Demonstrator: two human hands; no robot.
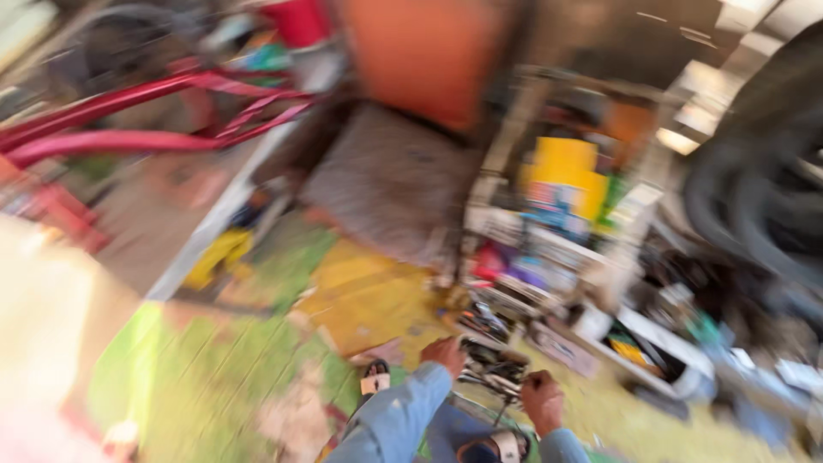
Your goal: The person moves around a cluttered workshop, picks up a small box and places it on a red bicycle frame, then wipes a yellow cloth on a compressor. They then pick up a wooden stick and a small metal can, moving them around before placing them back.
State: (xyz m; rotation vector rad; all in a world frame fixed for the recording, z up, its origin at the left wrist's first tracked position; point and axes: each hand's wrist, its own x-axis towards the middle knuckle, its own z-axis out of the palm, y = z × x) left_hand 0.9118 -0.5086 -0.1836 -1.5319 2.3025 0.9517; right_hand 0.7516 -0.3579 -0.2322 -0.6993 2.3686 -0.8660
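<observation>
The whole view is smeared by motion. My left hand (443, 353), in a light blue sleeve, rests on the near end of a dark metal part (493, 367) low in the middle of the frame. My right hand (542, 401) is curled like a fist just right of that part, and what it holds is too blurred to tell. Below my arms are two sandalled feet (375, 377) on a green and yellow floor covering (214, 369).
A red tubular frame (129, 116) runs across the upper left. White shelves (549, 249) crowded with colourful boxes and small goods stand right of centre. Black tyres (763, 197) hang at the far right. A grey cushion-like block (390, 180) sits under an orange shape (424, 51).
</observation>
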